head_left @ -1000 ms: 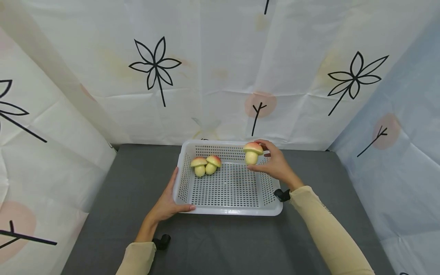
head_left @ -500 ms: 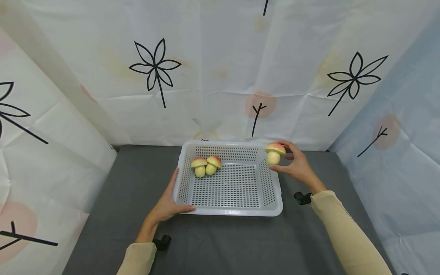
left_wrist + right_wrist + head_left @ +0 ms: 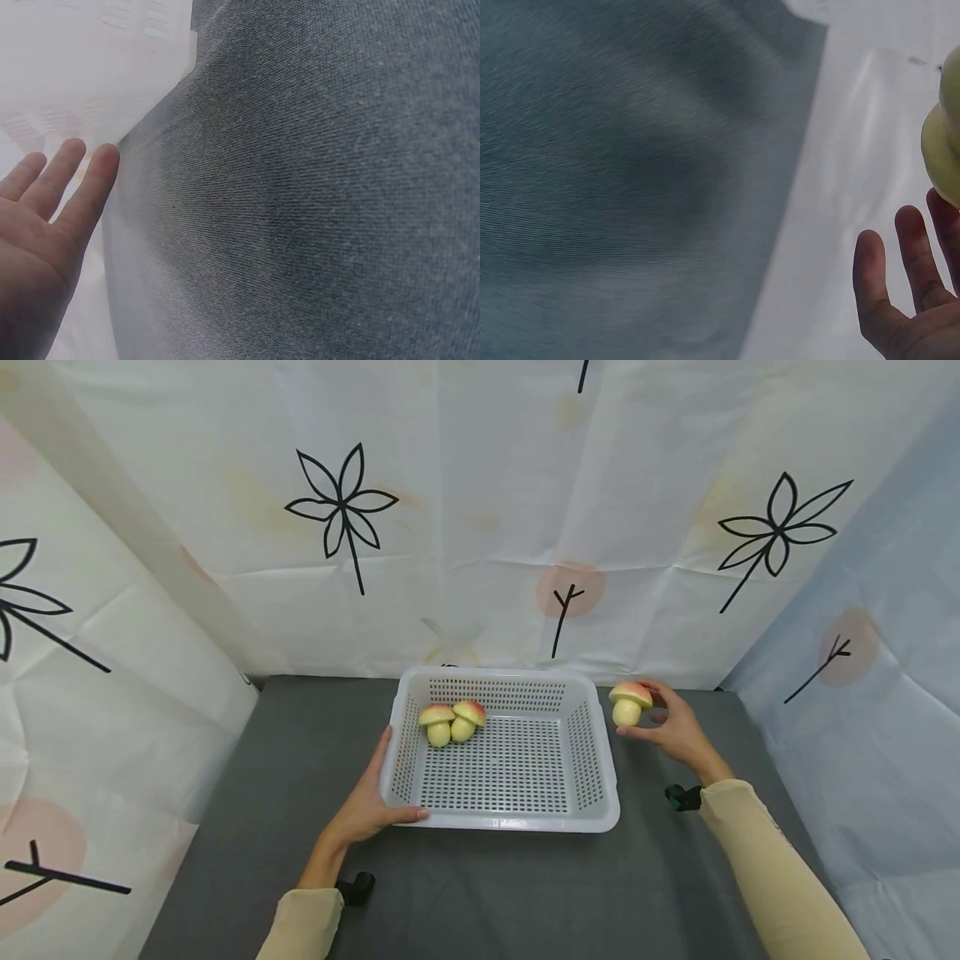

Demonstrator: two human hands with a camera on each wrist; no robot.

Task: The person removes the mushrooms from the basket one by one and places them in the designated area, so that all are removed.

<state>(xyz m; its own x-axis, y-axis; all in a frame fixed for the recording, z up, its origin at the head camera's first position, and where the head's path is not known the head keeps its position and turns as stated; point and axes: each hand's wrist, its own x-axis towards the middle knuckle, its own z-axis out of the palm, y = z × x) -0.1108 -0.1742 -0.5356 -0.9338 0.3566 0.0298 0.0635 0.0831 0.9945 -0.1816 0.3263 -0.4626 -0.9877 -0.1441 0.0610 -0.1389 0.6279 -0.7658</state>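
Note:
My right hand [image 3: 678,727] holds a toy mushroom [image 3: 626,714] by cap and stem, over the table just right of a white perforated plastic basket [image 3: 517,822]. Part of that mushroom [image 3: 941,150] enters the right wrist view at its edge, above fingers that are fairly straight. At the basket's front left corner rests my left hand [image 3: 367,806], its thumb along the front rim and its fingers against the left side. Straight left fingers [image 3: 97,176] touch the outer wall in the left wrist view. Two more toy mushrooms, a left one [image 3: 437,724] and a right one [image 3: 468,720], sit side by side inside the basket's left part.
A dark grey cloth [image 3: 480,893] covers the table. White patterned fabric [image 3: 480,527] hangs behind it and along both sides. Each wrist carries a small black device, such as the right one [image 3: 682,797].
My right hand has carried its mushroom rightward from above the basket to beyond its right rim, and slightly lower. The left hand, the basket and the two mushrooms inside have stayed put.

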